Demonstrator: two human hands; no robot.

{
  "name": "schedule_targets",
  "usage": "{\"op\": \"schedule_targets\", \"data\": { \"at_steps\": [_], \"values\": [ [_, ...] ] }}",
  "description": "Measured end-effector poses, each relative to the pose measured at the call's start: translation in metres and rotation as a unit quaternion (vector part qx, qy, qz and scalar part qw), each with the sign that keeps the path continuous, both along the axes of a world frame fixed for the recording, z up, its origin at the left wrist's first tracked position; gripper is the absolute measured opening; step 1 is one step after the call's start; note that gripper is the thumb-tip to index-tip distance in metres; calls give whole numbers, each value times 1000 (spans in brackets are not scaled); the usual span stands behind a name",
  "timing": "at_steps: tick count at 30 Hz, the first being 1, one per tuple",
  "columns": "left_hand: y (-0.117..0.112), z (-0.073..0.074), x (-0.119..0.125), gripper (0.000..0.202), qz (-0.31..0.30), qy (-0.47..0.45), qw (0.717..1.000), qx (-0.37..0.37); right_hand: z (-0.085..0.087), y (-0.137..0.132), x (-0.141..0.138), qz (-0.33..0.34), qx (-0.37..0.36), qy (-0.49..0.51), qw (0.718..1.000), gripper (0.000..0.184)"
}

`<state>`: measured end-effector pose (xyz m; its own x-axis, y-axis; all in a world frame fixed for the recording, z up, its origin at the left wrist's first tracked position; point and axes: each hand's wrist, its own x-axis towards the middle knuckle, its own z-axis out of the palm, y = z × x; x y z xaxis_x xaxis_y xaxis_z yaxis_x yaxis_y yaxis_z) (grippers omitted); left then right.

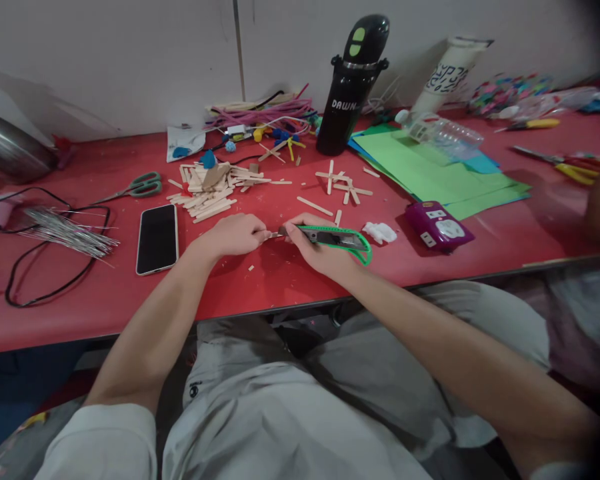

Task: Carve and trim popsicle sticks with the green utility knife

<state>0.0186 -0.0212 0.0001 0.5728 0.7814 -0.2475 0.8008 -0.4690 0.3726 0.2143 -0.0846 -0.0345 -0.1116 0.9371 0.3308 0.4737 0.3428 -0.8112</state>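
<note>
My right hand (316, 248) is closed around a green box cutter (337, 238), its blade end pointing left. Facing it, my left hand (237, 235) pinches a short wooden stick (274, 235) between thumb and fingers. Blade and stick meet or nearly meet just above the red table (230, 287); I cannot tell whether they touch. Small wood chips (251, 268) lie below the hands. Beyond my left hand is a heap of wooden sticks (210, 190), and some sticks joined into a small frame (344, 183) lie past my right hand.
A phone (157, 240), scissors (139, 187) and a bundle of metal wires (73, 230) lie to the left. A black bottle (347, 93) stands at the back. Green paper sheets (425, 167), a purple power adapter (437, 227) and a white wad (380, 232) are at the right.
</note>
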Motion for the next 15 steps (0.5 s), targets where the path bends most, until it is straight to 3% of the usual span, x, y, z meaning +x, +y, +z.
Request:
{"op": "schedule_targets", "data": {
  "at_steps": [15],
  "values": [
    [-1,1,1,37,5,-6,1000,-4,-2,1,0,3,13,2,1000,23]
  ]
}}
